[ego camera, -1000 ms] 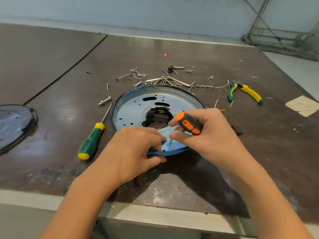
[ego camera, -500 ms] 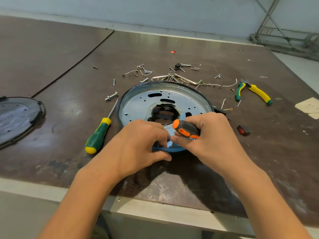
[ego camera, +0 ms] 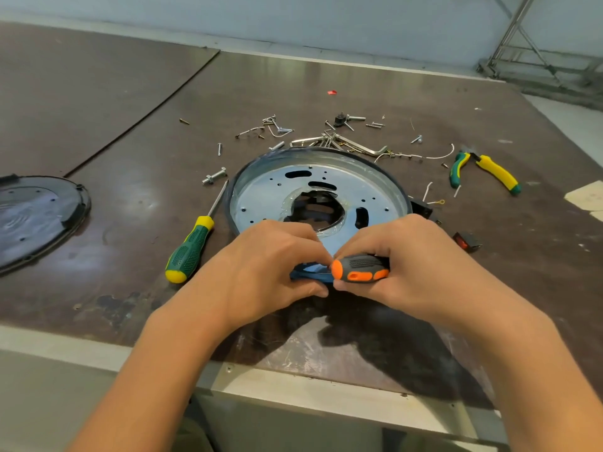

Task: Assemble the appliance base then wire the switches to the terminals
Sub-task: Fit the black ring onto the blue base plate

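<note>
The round silver metal base plate point(ego camera: 261, 194) lies flat on the brown table point(ego camera: 124, 275), its near rim pinched by the left hand point(ego camera: 270, 262). Just right of that grip, the right hand point(ego camera: 411, 252) clasps the stubby orange-and-black screwdriver point(ego camera: 359, 268). The tool has swung from tip-down to level, so the hand is probably repositioning between screws.

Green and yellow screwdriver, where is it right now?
In the head view the green screwdriver lies on the table, left of the round metal base and beside the left hand, tip toward a loose bolt.

No readable text, label or number anywhere.
</note>
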Demonstrator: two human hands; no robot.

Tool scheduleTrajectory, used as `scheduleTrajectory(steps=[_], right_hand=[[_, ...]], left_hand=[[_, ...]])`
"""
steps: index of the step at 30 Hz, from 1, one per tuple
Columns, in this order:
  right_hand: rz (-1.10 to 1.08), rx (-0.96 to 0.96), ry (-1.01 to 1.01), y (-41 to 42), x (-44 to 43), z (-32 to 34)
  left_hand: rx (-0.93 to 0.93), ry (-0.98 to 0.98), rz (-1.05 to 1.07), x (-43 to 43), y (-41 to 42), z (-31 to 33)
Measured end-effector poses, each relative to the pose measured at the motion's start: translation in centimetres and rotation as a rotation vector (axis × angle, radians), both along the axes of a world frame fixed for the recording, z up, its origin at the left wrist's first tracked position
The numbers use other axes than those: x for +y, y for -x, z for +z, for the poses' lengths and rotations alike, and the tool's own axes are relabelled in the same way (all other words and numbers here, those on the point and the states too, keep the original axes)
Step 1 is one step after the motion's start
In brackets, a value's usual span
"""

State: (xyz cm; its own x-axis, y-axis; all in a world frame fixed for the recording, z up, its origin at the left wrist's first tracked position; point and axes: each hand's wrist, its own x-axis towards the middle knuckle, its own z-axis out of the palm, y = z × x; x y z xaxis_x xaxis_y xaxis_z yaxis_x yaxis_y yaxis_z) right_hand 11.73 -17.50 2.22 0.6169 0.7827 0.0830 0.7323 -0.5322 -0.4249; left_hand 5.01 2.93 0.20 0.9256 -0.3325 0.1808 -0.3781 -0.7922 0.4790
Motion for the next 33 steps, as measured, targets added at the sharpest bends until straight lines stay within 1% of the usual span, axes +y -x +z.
scheduleTrajectory(steps=[1, 3, 5, 7, 9, 11, 14, 17, 21, 24, 33], right_hand=[[0.0, -0.015, -0.031, 0.0, -0.1, 0.0], [-0.005, -0.017, -0.171, 0.0, -0.4, -0.2], [-0.028, 0.043, -0.309, -0.2, -1.1, -0.3], [-0.082, 0.088, -0.373, -0.7, -2.1, -0.4], [-0.142, 0.107, -0.385, -1.4, -3.1, -0.5], [-0.188, 0.171, -0.401, -1.8, -3.7, -0.5], [-0.199, 0.227, -0.422, -2.1, -4.2, -0.6], [-0.172, 0.174, -0.404, -2.2, -4.1, -0.5], [-0.163, 0.108, -0.413, -2.3, -4.0, -0.6], [-0.151, 0.088, -0.437, -2.3, -4.0, -0.5], [-0.132, 0.064, -0.427, -2.2, -3.9, -0.3]], left_hand=[[-0.006, 0.008, -0.009, 0.1, 0.0, 0.0], [-0.023, 0.02, -0.02, 0.3, 0.1, -0.1], [-0.033, 0.002, -0.026, 0.4, 0.1, -0.1], [-0.065, -0.019, -0.022, 0.3, 0.1, -0.2], [-0.129, -0.048, -0.009, 0.4, 0.3, -0.3], [-0.192, -0.085, -0.005, 0.6, 0.4, -0.3], [-0.252, -0.1, -0.002, 0.7, 0.1, -0.2], [-0.28, -0.131, -0.005, 0.5, 0.0, -0.2], [-0.246, -0.159, 0.01, 0.3, 0.1, -0.2], [-0.268, -0.166, 0.024, 0.3, 0.1, -0.2], [-0.298, -0.178, 0.016, 0.3, -0.1, -0.1]])
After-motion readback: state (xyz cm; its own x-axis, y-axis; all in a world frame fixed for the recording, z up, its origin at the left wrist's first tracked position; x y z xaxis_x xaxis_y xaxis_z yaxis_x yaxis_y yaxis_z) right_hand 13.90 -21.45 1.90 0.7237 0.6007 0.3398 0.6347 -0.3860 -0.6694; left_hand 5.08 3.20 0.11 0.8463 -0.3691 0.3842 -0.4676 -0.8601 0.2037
